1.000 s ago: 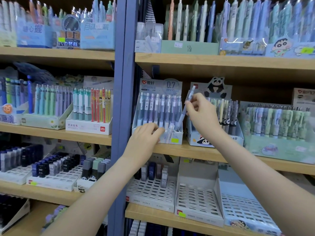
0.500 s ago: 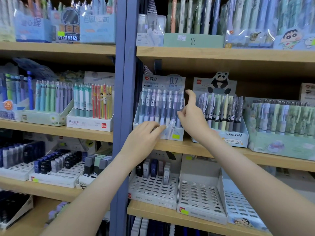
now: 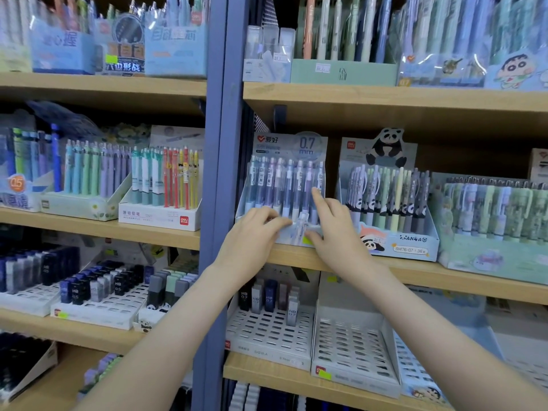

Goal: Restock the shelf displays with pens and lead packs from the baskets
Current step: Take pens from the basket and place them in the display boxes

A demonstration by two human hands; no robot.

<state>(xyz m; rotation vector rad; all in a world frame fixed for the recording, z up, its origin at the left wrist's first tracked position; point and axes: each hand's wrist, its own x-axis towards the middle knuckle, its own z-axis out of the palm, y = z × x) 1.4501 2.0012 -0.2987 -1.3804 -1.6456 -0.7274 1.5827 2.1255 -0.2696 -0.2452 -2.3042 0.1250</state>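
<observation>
Left hand (image 3: 255,232), right hand (image 3: 335,229) outstretched, fingers loosely spread.

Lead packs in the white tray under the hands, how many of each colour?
Black pack: 1
Blue pack: 1
Grey packs: 3
Total: 5

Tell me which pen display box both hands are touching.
The 0.7 mm box, beside the blue shelf post; the left hand and right hand rest on its front.
</observation>
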